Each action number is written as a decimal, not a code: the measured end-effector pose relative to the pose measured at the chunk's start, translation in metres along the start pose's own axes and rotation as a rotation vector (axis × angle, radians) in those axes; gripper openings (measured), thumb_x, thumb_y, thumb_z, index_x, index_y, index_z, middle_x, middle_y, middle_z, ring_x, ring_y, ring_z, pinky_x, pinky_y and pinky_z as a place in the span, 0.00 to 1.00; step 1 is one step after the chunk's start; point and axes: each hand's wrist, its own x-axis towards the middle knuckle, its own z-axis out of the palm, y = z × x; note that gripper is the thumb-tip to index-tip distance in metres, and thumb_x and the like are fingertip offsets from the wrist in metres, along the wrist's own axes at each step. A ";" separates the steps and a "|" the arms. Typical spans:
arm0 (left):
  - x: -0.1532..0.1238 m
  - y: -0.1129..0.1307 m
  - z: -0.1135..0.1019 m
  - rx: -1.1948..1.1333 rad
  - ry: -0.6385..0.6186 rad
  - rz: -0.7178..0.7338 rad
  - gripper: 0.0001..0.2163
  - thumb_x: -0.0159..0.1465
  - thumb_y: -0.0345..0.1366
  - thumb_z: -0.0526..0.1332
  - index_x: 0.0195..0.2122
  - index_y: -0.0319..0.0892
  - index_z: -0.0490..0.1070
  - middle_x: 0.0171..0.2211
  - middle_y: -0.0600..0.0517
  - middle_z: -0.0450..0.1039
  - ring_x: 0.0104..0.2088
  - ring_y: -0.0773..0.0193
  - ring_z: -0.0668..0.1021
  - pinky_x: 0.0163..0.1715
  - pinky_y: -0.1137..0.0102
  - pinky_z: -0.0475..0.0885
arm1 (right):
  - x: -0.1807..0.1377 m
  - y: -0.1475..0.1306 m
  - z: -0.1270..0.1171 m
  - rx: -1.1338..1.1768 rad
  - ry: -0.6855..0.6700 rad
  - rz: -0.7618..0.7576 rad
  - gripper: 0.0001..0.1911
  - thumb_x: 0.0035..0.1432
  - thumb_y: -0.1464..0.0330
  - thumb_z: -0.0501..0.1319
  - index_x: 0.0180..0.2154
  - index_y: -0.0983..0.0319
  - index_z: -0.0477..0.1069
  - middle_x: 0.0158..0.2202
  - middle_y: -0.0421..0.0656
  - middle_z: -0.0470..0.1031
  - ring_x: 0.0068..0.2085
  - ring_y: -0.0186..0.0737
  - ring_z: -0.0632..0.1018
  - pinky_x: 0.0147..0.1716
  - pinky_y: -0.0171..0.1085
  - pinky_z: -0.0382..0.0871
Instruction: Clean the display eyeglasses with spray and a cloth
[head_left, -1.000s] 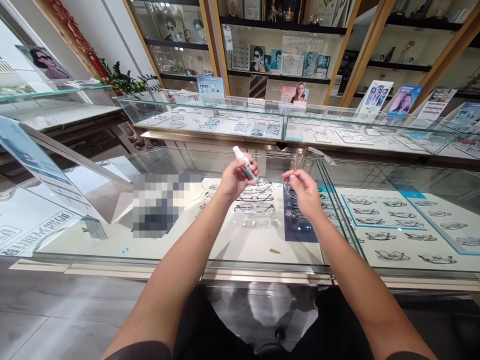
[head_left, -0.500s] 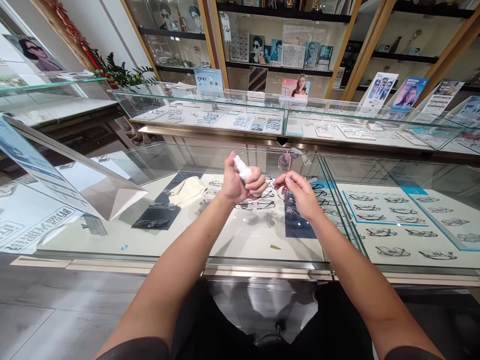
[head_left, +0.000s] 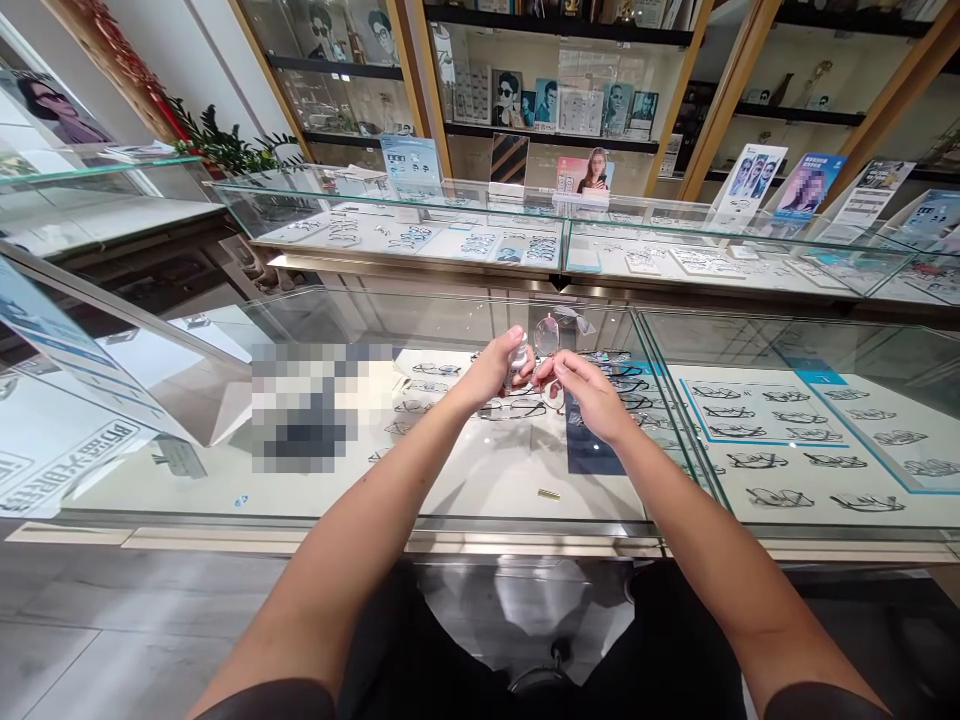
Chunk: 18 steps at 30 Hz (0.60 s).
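Observation:
My left hand (head_left: 495, 368) is wrapped round a small white spray bottle (head_left: 519, 352), with the thumb at its top; fingers cover much of the bottle. Close beside it, my right hand (head_left: 586, 388) pinches a pair of thin-rimmed eyeglasses (head_left: 547, 336) near the middle. The glasses stand on end, one round lens above the fingers and the other below, partly hidden. The bottle's top is near the upper lens. Both hands are held above the glass display case (head_left: 480, 505).
Rows of eyeglass frames (head_left: 780, 497) lie inside the case. A sign stand (head_left: 112, 350) is at the left, beside a pixelated patch. A small gold-coloured strip (head_left: 549, 494) shows near the front. Another glass counter (head_left: 450, 240) runs behind, with standing cards (head_left: 748, 187).
My left hand has turned and moved right with the spray bottle, closer to the glasses. My right hand has shifted slightly left and down with the glasses. The view has moved a little.

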 end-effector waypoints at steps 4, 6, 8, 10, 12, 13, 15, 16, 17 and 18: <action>-0.001 0.001 0.003 0.029 0.009 0.005 0.35 0.62 0.76 0.52 0.23 0.45 0.66 0.19 0.51 0.61 0.21 0.64 0.66 0.18 0.70 0.55 | 0.000 -0.001 0.000 0.007 0.010 -0.007 0.22 0.69 0.44 0.62 0.38 0.56 0.75 0.42 0.44 0.82 0.43 0.45 0.80 0.41 0.43 0.71; -0.001 0.000 0.004 0.014 0.002 0.005 0.36 0.63 0.76 0.51 0.23 0.45 0.66 0.19 0.52 0.61 0.20 0.64 0.65 0.18 0.71 0.55 | 0.001 -0.002 0.000 -0.009 0.033 -0.003 0.23 0.68 0.43 0.62 0.38 0.56 0.74 0.43 0.44 0.82 0.43 0.46 0.80 0.41 0.43 0.72; -0.001 -0.001 0.004 0.011 -0.016 -0.002 0.36 0.63 0.76 0.51 0.24 0.45 0.66 0.20 0.52 0.61 0.20 0.65 0.65 0.19 0.71 0.54 | 0.002 -0.003 -0.002 -0.015 0.061 0.001 0.24 0.68 0.42 0.62 0.38 0.56 0.74 0.45 0.45 0.82 0.45 0.47 0.81 0.42 0.44 0.73; -0.001 -0.001 0.004 0.021 -0.046 -0.008 0.36 0.64 0.76 0.52 0.24 0.44 0.67 0.20 0.52 0.61 0.20 0.66 0.63 0.19 0.71 0.53 | 0.003 -0.002 -0.005 -0.006 0.096 -0.001 0.25 0.68 0.41 0.61 0.39 0.55 0.73 0.45 0.45 0.83 0.45 0.47 0.82 0.42 0.44 0.74; -0.002 0.000 0.005 0.042 -0.081 -0.011 0.36 0.65 0.75 0.52 0.24 0.44 0.66 0.19 0.52 0.61 0.19 0.66 0.62 0.19 0.71 0.52 | 0.005 0.000 -0.009 0.004 0.141 -0.010 0.24 0.68 0.41 0.60 0.40 0.55 0.73 0.45 0.45 0.83 0.46 0.47 0.82 0.41 0.44 0.75; -0.002 0.001 0.005 0.061 -0.101 -0.012 0.36 0.65 0.75 0.52 0.23 0.44 0.66 0.19 0.52 0.61 0.19 0.67 0.62 0.19 0.70 0.52 | 0.006 0.001 -0.011 0.006 0.167 -0.016 0.24 0.68 0.41 0.60 0.41 0.55 0.73 0.45 0.45 0.83 0.46 0.47 0.82 0.41 0.44 0.76; -0.004 0.004 0.007 0.105 -0.140 -0.010 0.35 0.67 0.73 0.52 0.22 0.44 0.66 0.19 0.51 0.61 0.19 0.67 0.62 0.19 0.70 0.52 | 0.008 0.003 -0.014 0.007 0.221 -0.025 0.23 0.69 0.42 0.59 0.42 0.54 0.73 0.46 0.46 0.83 0.47 0.47 0.82 0.41 0.44 0.76; -0.005 0.006 0.008 0.130 -0.160 -0.009 0.35 0.67 0.72 0.51 0.22 0.44 0.65 0.18 0.51 0.61 0.19 0.67 0.62 0.19 0.69 0.53 | 0.008 0.003 -0.016 0.008 0.242 -0.027 0.23 0.69 0.42 0.59 0.42 0.54 0.73 0.46 0.46 0.83 0.46 0.47 0.82 0.41 0.44 0.77; -0.006 0.007 0.009 0.151 -0.180 -0.005 0.35 0.68 0.72 0.51 0.21 0.44 0.65 0.18 0.51 0.61 0.19 0.66 0.62 0.19 0.69 0.53 | 0.009 0.003 -0.016 0.010 0.257 -0.029 0.23 0.70 0.42 0.59 0.42 0.54 0.73 0.46 0.46 0.83 0.46 0.47 0.82 0.41 0.44 0.77; -0.007 0.009 0.011 0.165 -0.195 0.001 0.35 0.68 0.71 0.51 0.21 0.44 0.64 0.18 0.50 0.61 0.19 0.66 0.62 0.19 0.69 0.53 | 0.009 0.004 -0.017 0.016 0.266 -0.032 0.22 0.70 0.43 0.59 0.42 0.54 0.72 0.46 0.46 0.83 0.45 0.47 0.82 0.41 0.44 0.77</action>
